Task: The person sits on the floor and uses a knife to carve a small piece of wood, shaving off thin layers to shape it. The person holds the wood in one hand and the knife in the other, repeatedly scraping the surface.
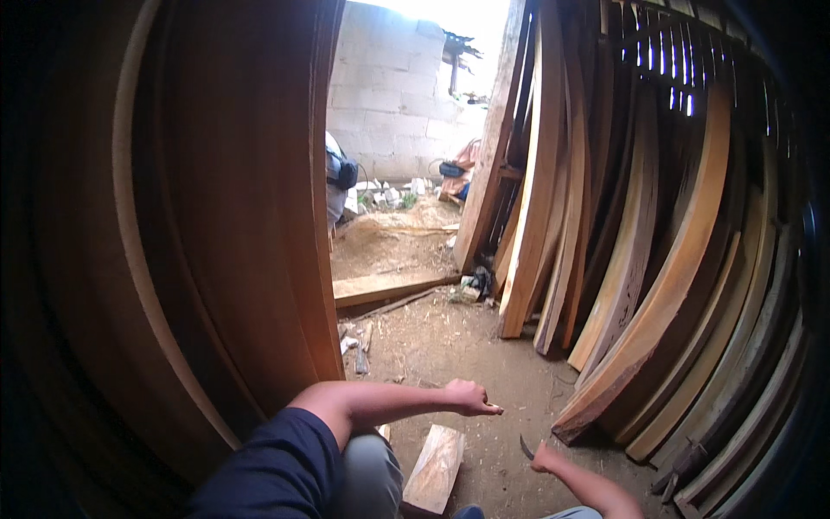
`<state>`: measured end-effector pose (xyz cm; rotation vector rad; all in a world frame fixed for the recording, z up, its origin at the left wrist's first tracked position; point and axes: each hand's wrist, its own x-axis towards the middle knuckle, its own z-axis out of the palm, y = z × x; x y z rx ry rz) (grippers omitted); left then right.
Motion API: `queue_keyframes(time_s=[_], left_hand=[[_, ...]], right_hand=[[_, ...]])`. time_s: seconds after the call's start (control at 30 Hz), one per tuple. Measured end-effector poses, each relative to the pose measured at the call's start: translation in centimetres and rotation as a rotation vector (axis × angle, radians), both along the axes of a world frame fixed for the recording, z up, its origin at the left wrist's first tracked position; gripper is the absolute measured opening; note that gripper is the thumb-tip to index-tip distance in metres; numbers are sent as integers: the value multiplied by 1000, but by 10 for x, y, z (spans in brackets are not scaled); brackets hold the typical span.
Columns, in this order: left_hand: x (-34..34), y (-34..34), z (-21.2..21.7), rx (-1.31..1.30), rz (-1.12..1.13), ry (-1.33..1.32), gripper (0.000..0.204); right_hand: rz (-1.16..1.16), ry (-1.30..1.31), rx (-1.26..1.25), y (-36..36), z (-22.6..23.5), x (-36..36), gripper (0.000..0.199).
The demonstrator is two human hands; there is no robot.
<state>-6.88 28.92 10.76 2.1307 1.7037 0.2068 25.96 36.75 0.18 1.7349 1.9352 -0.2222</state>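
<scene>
While both forearms enter from the lower edge, the hands hang low over the dirt floor [450, 346].

1. Nearest: the short board [435, 467] lies flat on the dirt beside the knee, its near end cut off by the frame. Neither hand touches it.
2. The left hand [471, 398] is above and just past the board's far end, clenched to a fist. A pale tip shows at the knuckles; I cannot tell whether anything is pinched there.
3. The right hand [543, 457] is to the right of the board, near but apart. It appears closed on a dark strip [525, 446], thin and curved, sticking up and left from the fingers.
4. Judgement: the step is a pause between grips, with the board lying free. Lifting it would call for 1 freed hand and a reach down and back.
5. Further out: leaning planks [640, 285] crowd the right wall, and wide dark boards [225, 216] fill the left.
6. Farthest: a beam [389, 288] lies across the doorway, then a block wall [389, 95] in daylight.

Hard to read: the strip's kind, the right fingers, the dark corners. A person [337, 177] at the door edge is mostly hidden.
</scene>
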Motion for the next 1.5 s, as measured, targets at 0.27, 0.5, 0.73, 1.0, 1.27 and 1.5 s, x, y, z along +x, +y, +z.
queue_keyframes(time_s=[0.27,0.5,0.73,1.0,1.27,1.5], left_hand=[[-32,13,-142,-91,-623,182,55],[-28,-22,-220,-396,-703,-121,25],[-27,-38,-213,-600,-115,-266,48],[6,-77,-189,-867,339,-587,52],[11,-86,-193,-814,266,-382,36],[8,-70,-186,-779,299,-472,31]], right_hand=[[25,108,-12,-6,-5,-20,61],[37,136,-135,3,-42,2,41],[394,379,-173,11,7,-26,25],[166,780,-373,-30,-43,-55,41],[47,829,-546,-80,-51,-66,38],[-241,973,-417,-59,-33,-57,37]])
